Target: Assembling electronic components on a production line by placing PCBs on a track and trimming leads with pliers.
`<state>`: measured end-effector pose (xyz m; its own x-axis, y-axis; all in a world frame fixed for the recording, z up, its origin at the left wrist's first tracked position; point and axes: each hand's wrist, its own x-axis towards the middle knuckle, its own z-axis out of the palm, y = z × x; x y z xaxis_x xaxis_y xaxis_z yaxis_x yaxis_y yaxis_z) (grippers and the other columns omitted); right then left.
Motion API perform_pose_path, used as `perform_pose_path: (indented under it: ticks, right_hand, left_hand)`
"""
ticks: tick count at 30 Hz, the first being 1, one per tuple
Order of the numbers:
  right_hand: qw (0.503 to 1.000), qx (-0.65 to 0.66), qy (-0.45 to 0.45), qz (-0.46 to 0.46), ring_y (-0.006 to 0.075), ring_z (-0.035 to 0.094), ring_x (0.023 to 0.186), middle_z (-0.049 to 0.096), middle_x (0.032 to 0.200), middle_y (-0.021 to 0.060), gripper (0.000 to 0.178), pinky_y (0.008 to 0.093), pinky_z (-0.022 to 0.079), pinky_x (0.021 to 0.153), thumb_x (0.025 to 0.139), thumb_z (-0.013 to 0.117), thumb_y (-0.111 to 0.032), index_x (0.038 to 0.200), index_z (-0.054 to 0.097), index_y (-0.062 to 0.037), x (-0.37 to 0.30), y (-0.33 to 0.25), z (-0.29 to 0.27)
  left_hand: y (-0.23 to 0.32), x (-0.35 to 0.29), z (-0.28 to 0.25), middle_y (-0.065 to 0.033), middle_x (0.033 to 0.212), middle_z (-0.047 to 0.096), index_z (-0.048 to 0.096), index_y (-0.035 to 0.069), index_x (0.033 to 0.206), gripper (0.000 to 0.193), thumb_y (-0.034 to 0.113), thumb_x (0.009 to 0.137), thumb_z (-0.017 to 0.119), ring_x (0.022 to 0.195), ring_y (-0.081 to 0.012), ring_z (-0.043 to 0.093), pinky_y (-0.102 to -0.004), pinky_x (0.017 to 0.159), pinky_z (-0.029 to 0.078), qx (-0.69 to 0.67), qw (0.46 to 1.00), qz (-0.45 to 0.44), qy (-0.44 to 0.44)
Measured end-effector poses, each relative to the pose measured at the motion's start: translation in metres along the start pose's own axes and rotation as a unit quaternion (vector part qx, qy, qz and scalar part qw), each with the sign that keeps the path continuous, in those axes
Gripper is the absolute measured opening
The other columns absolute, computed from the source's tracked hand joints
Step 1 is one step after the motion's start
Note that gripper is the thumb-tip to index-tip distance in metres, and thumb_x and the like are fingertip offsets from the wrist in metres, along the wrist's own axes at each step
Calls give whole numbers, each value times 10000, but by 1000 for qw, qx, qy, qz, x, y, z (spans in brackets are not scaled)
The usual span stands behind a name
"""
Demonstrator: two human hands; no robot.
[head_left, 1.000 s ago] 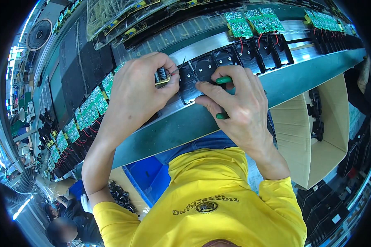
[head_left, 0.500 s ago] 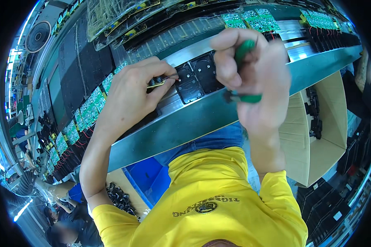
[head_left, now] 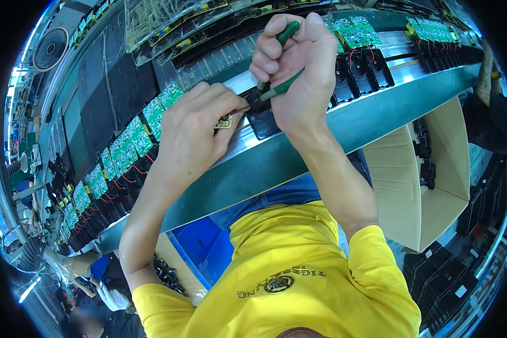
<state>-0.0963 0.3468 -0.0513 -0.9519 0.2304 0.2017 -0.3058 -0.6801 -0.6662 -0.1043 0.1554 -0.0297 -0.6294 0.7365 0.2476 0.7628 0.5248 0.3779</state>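
My left hand is closed in a pinch on a small yellow-edged circuit board, most of which the fingers hide. Green-handled pliers are gripped in my right hand, the handles spread a little. Their dark jaws meet the tips of my left fingers; what lies between the jaws is too small to make out. Under both hands is a black plastic housing, lying on the metal rail of the bench and partly covered by my right hand.
Green circuit boards with red wires and black housings line the rail to the left; more housings sit to the right. A cardboard box with black parts stands right of me, a blue bin below the bench. Another person is lower left.
My right hand has swung left and away from me with the pliers, bringing their jaws to my left fingertips. My left hand has shifted slightly, still pinching the small board.
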Motion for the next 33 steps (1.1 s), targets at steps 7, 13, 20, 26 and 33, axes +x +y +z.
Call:
perform_pose_path:
  ticks: [7,13,20,26,33]
  right_hand:
    - [998,-68,-12,4,116,412,740,499,864,-1,428,300,367,682,1216,447,-471,1110,647,-108,0,6,0]
    - [991,-124,-46,-7,110,412,755,492,869,-6,343,291,363,692,1199,494,-416,1094,637,-122,1,8,0]
    - [996,-67,39,-40,141,513,788,631,985,39,305,292,416,713,1159,606,-276,1340,727,-62,-22,-47,13]
    - [671,-711,-135,-162,214,602,913,675,1134,49,335,347,529,821,906,935,-132,1237,882,-146,-77,-81,-19]
    - [549,-808,-140,-163,239,606,955,648,1215,50,249,370,544,867,900,935,-178,1147,905,-188,-89,-63,-38]
  left_hand:
    - [-1,-2,9,-49,1037,780,791,32,1063,152,-31,925,800,933,-265,684,-369,866,558,17,999,16,38]
    - [9,-2,3,-49,1059,780,781,36,1050,147,-36,922,791,926,-266,685,-369,854,560,25,999,-7,41]
    - [29,4,-5,-53,1111,757,752,42,1100,182,-27,935,785,945,-270,703,-374,858,564,40,997,-58,16]
    - [24,3,-6,-62,1147,732,731,47,1148,213,-8,956,805,966,-270,706,-374,870,559,7,997,-67,23]
    - [29,8,-1,-75,1163,709,738,36,1151,212,1,963,831,972,-267,689,-362,872,547,-26,996,-82,9]
